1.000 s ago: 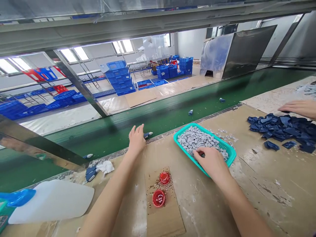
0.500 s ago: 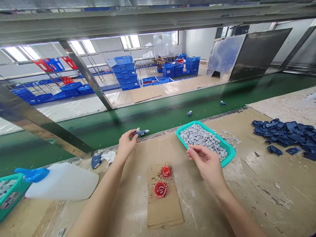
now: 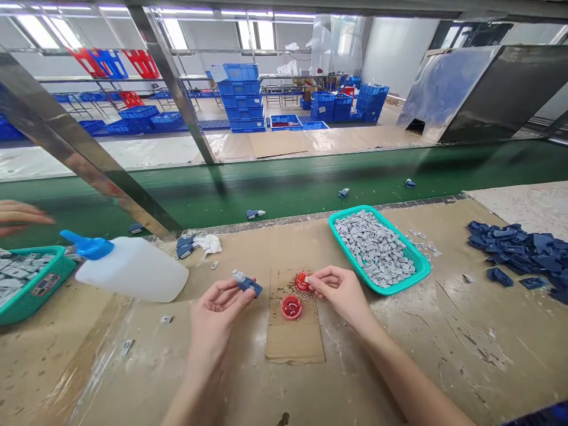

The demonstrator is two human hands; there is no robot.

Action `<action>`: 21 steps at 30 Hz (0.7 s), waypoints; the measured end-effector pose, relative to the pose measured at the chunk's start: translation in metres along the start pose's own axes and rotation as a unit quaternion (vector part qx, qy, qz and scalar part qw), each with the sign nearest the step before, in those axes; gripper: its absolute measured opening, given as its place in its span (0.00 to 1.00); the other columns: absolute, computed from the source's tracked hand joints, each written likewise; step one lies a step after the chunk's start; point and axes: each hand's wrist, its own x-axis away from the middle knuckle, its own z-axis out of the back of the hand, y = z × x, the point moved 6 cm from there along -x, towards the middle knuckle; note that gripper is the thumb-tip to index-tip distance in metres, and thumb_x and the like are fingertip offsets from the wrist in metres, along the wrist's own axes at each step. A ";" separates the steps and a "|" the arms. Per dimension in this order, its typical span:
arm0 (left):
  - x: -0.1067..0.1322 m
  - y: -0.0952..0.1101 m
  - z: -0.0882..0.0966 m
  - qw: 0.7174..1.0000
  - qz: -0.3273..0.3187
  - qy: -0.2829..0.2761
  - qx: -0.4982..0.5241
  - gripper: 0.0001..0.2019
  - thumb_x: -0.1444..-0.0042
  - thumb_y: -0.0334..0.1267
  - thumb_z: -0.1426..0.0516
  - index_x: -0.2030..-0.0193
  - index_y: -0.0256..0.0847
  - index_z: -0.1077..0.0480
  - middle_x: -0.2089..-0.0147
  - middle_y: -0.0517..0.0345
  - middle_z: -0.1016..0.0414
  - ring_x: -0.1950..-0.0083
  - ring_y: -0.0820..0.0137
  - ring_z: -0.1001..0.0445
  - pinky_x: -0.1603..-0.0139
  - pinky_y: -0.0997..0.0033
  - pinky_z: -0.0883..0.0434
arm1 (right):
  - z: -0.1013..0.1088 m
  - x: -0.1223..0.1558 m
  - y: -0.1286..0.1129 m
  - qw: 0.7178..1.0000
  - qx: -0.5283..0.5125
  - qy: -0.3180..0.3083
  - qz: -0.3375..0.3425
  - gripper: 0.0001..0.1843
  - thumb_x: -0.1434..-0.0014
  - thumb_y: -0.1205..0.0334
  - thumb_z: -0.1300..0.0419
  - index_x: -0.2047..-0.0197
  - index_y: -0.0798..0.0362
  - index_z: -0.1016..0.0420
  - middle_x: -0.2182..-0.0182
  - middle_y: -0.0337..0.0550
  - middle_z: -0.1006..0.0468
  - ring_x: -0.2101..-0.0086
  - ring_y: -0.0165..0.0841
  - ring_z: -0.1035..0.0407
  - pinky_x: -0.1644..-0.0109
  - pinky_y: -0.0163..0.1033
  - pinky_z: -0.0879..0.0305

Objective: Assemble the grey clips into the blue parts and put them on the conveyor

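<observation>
My left hand (image 3: 216, 312) pinches a small blue plastic part (image 3: 247, 285) with a pale end, held just left of a cardboard strip (image 3: 294, 338). My right hand (image 3: 339, 292) pinches a small grey piece (image 3: 309, 280) and holds it at the farther of two red caps (image 3: 302, 280); the nearer red cap (image 3: 291, 307) lies beside it on the cardboard. A teal basket (image 3: 385, 286) of several grey pieces sits right of my right hand.
A white bottle with a blue cap (image 3: 131, 271) lies on its side at left. Another teal basket (image 3: 34, 288) stands far left, with another person's hand (image 3: 20, 215) above it. A pile of dark blue parts (image 3: 523, 248) lies at right. A green conveyor belt (image 3: 310, 186) carries stray parts.
My left hand drew back from the belt edge with the blue part. My right hand left the basket with a grey piece and came to the red cap. The view tilted up and leftwards.
</observation>
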 end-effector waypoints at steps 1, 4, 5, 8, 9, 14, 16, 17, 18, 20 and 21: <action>0.002 -0.004 -0.002 1.000 0.005 -0.004 0.006 0.21 0.64 0.39 0.30 0.63 0.37 0.28 0.60 0.47 0.19 0.56 0.59 0.21 0.51 0.62 0.25 | 0.000 -0.001 0.001 1.000 -0.002 0.000 -0.005 0.19 0.52 0.49 0.31 0.70 0.58 0.25 0.75 0.48 0.21 0.75 0.33 0.30 0.70 0.35 0.34; 0.006 -0.007 -0.013 0.999 -0.001 -0.027 0.026 0.19 0.64 0.37 0.30 0.64 0.37 0.29 0.61 0.48 0.19 0.57 0.60 0.21 0.52 0.63 0.24 | -0.001 -0.002 0.003 1.000 -0.007 0.004 -0.011 0.19 0.53 0.49 0.30 0.70 0.58 0.25 0.76 0.48 0.21 0.75 0.33 0.30 0.70 0.35 0.34; 0.008 -0.007 -0.017 0.999 -0.002 -0.034 0.032 0.19 0.64 0.36 0.30 0.64 0.37 0.29 0.61 0.48 0.19 0.58 0.60 0.20 0.52 0.64 0.24 | 0.000 -0.002 0.003 1.000 -0.010 0.006 -0.010 0.19 0.53 0.50 0.30 0.70 0.58 0.25 0.75 0.48 0.21 0.74 0.34 0.29 0.70 0.35 0.34; 0.014 -0.009 -0.027 0.998 0.005 -0.044 0.042 0.21 0.64 0.34 0.30 0.62 0.37 0.29 0.61 0.51 0.19 0.59 0.63 0.20 0.55 0.67 0.23 | 0.003 0.000 -0.001 1.000 -0.030 0.003 -0.007 0.18 0.52 0.51 0.30 0.69 0.58 0.25 0.73 0.49 0.21 0.72 0.34 0.29 0.69 0.35 0.34; 0.016 -0.010 -0.030 0.998 0.009 -0.044 0.044 0.21 0.64 0.34 0.30 0.62 0.37 0.29 0.62 0.51 0.19 0.60 0.63 0.20 0.56 0.68 0.23 | 0.003 0.002 -0.003 0.999 -0.039 -0.004 -0.007 0.18 0.51 0.51 0.30 0.68 0.58 0.25 0.73 0.48 0.21 0.72 0.33 0.29 0.69 0.34 0.35; 0.027 -0.014 -0.046 0.995 0.030 -0.071 0.055 0.17 0.64 0.32 0.30 0.66 0.35 0.28 0.65 0.51 0.19 0.63 0.64 0.20 0.60 0.70 0.22 | -0.005 0.015 -0.018 0.995 -0.084 -0.054 -0.007 0.15 0.48 0.53 0.31 0.69 0.56 0.26 0.74 0.43 0.22 0.74 0.28 0.33 0.71 0.30 0.39; 0.030 -0.015 -0.050 0.994 0.035 -0.084 0.063 0.16 0.63 0.32 0.30 0.67 0.35 0.28 0.65 0.51 0.19 0.63 0.63 0.20 0.60 0.69 0.21 | -0.011 0.020 -0.020 0.993 -0.089 -0.080 -0.013 0.14 0.47 0.53 0.31 0.68 0.55 0.26 0.74 0.42 0.22 0.74 0.27 0.34 0.71 0.30 0.40; 0.031 -0.015 -0.051 0.994 0.034 -0.084 0.066 0.15 0.63 0.32 0.30 0.68 0.35 0.28 0.66 0.51 0.19 0.63 0.63 0.20 0.61 0.69 0.21 | -0.014 0.022 -0.021 0.992 -0.090 -0.091 -0.015 0.13 0.46 0.54 0.32 0.68 0.55 0.26 0.75 0.41 0.22 0.74 0.27 0.34 0.71 0.30 0.40; 0.032 -0.014 -0.052 0.994 0.032 -0.084 0.068 0.15 0.63 0.31 0.30 0.68 0.36 0.28 0.66 0.52 0.19 0.63 0.64 0.20 0.61 0.69 0.21 | -0.017 0.023 -0.021 0.991 -0.090 -0.100 -0.016 0.13 0.46 0.54 0.32 0.68 0.55 0.26 0.75 0.41 0.22 0.74 0.27 0.34 0.71 0.30 0.40; 0.033 -0.014 -0.052 0.994 0.027 -0.084 0.067 0.15 0.64 0.30 0.30 0.69 0.36 0.28 0.67 0.53 0.19 0.64 0.64 0.20 0.61 0.69 0.21 | -0.022 0.025 -0.021 0.990 -0.088 -0.113 -0.015 0.13 0.46 0.54 0.32 0.69 0.55 0.26 0.75 0.41 0.22 0.74 0.27 0.33 0.72 0.30 0.41; 0.034 -0.013 -0.053 0.994 0.025 -0.085 0.066 0.15 0.65 0.29 0.30 0.69 0.36 0.28 0.67 0.54 0.19 0.63 0.64 0.20 0.61 0.70 0.21 | -0.024 0.026 -0.021 0.989 -0.086 -0.118 -0.014 0.13 0.46 0.54 0.32 0.69 0.55 0.26 0.75 0.41 0.22 0.74 0.28 0.33 0.72 0.30 0.41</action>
